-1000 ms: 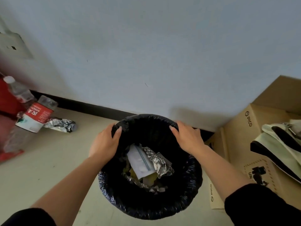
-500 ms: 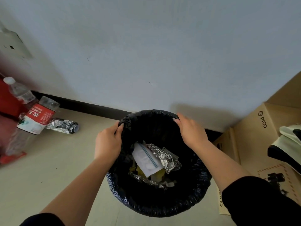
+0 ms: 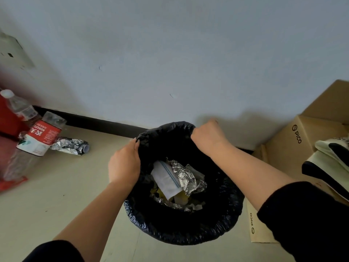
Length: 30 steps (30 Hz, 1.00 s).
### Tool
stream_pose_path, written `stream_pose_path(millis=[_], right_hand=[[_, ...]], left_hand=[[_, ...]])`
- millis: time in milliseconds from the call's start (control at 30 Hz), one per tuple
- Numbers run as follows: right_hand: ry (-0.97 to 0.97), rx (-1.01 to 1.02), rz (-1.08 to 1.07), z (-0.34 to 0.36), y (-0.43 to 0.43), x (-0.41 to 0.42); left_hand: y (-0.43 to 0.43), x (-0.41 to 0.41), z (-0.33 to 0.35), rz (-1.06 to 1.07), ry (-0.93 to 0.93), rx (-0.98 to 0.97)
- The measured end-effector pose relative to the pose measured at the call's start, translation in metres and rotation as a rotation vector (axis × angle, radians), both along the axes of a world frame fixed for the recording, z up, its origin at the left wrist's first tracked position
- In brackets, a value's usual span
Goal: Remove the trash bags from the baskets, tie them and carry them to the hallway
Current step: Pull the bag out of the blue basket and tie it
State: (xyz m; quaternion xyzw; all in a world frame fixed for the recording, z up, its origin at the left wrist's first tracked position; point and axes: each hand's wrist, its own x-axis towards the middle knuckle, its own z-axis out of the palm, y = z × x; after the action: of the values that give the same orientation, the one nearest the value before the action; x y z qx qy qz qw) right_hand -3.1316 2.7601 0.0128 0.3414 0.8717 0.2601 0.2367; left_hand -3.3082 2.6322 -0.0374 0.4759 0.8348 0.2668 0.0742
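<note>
A black trash bag (image 3: 188, 227) lines a round basket on the floor by the wall; the basket itself is hidden under the folded-over bag. Inside lie crumpled foil (image 3: 186, 175), a white zip pouch (image 3: 166, 180) and paper scraps. My left hand (image 3: 124, 165) grips the bag's rim on the left side. On the far right side my right hand (image 3: 206, 136) grips the rim and lifts it off the basket edge; its fingers are hidden behind the plastic.
A water bottle with a red label (image 3: 40, 138), a second clear bottle (image 3: 18, 106) and a foil wad (image 3: 70, 145) lie on the floor at left. Cardboard boxes (image 3: 294, 140) stand at right with a cream-and-black bag (image 3: 328, 163) on top.
Both hands have closed on the bag's rim. The right hand has pulled the far edge up and outward; the rim there stands raised.
</note>
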Motion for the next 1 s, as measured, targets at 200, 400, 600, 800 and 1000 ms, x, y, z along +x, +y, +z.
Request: stream_pose_path(millis=[200, 400, 600, 800, 1000], right_hand=[[0.389, -0.297, -0.023, -0.008, -0.028, -0.004], [0.698, -0.842, -0.306, -0.021, -0.038, 0.011], [0.673, -0.805, -0.337, -0.003, -0.034, 0.033], [0.423, -0.542, -0.441, 0.031, -0.041, 0.045], [0.113, -0.74, -0.709, 0.051, -0.065, 0.051]], left_hand=[[-0.006, 0.013, 0.015, -0.145, 0.01, 0.078], [-0.008, 0.005, 0.006, -0.392, 0.046, -0.015], [-0.015, 0.007, 0.017, -0.472, -0.016, -0.151], [-0.044, 0.043, 0.019, -0.573, 0.077, -0.124], [-0.071, 0.078, 0.028, -0.814, -0.142, -0.464]])
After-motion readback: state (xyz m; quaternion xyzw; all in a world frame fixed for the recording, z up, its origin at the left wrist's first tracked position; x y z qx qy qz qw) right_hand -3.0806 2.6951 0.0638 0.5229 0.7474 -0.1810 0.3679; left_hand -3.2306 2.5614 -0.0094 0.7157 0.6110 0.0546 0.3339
